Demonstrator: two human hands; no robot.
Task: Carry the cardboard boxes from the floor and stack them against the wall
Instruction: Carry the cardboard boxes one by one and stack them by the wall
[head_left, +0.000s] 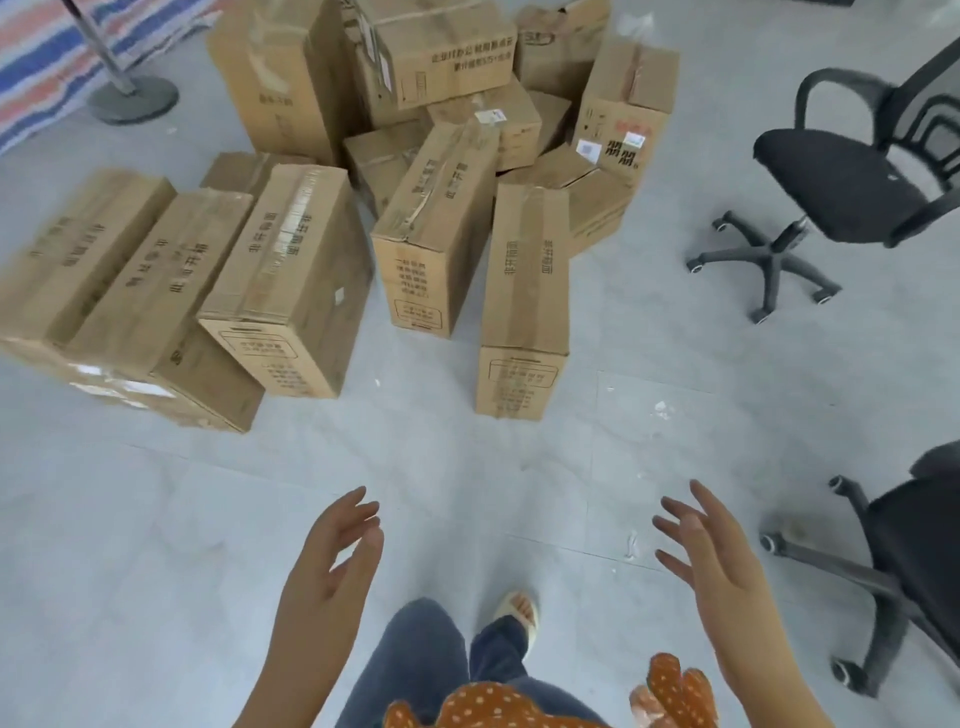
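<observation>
Both hands are out in front, left hand (332, 566) and right hand (711, 561) spread wide with fingers loose, holding nothing, while the cardboard boxes (363, 171) sit heaped on the floor (156, 519) just ahead. Biggest worry is that leaning pile: pull the wrong one and the tilted boxes behind could slide down (several rest on each other at angles). Next, the office chair (852, 192) on wheels to the right could catch a swinging load. Nearest, the upright box (524, 291) stands narrow and could tip if gripped unevenly, and those open slippers (519, 613) won't shield toes.
</observation>
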